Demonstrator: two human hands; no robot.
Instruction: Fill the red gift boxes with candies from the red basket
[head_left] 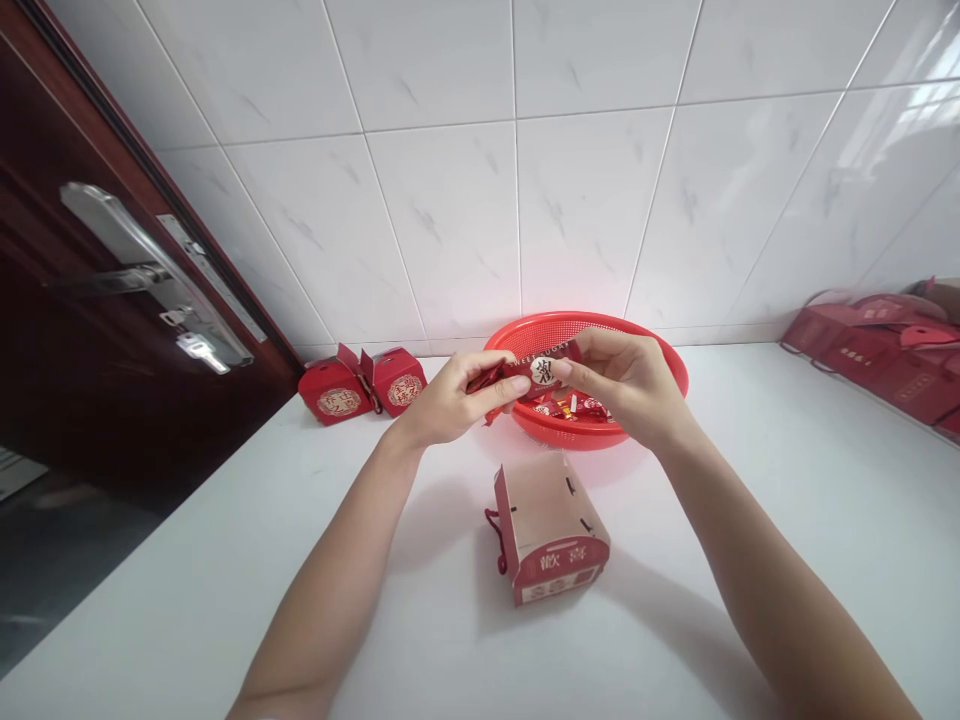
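Note:
Between both hands, above the near rim of a red plastic basket (585, 437), is a dark red packet (531, 380) printed with "SWEET SUGAR" and a pale round label. My right hand (634, 385) pinches its right end, thumb beside the label. The fingers of my left hand (454, 400) are closed around the left end, where crinkled red wrapping shows; whether more than one piece is there I cannot tell. Inside the basket lie several red wrapped candies (577, 408). Below the hands, a red gift box (559, 560) with a beige slotted panel and red cord stands on the white table.
Two red gift boxes (341, 393) tied with cord stand at the back left. Several red boxes or bags (877, 360) are piled at the right against the tiled wall (442, 230). A dark red door (67, 330) with a metal handle and keys borders the left side.

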